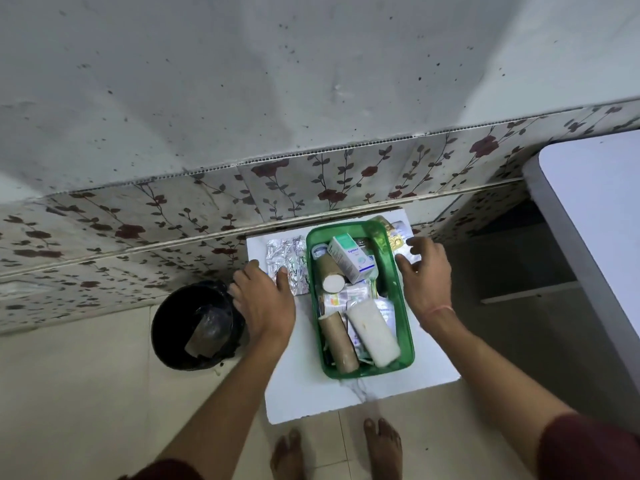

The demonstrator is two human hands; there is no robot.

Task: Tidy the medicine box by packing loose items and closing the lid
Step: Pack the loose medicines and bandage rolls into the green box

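Observation:
A green plastic medicine box [403, 306] stands without a lid on a white stand [311, 386]. Inside lie two brown rolls, a white bandage roll [374, 332], a small white carton [349, 259] and sachets. Silver pill strips [287, 258] lie loose to the box's left. My left hand [265, 299] rests on their near edge, fingers spread. Gold and silver pill strips [396, 237] lie to the box's right, and my right hand [426, 278] hovers over them with fingers apart. No lid is in view.
A black bin [194, 323] with a liner stands on the floor left of the stand. A white table [595, 220] fills the right side. A flowered tiled wall rises behind the stand. My bare feet [336, 452] are at the stand's front edge.

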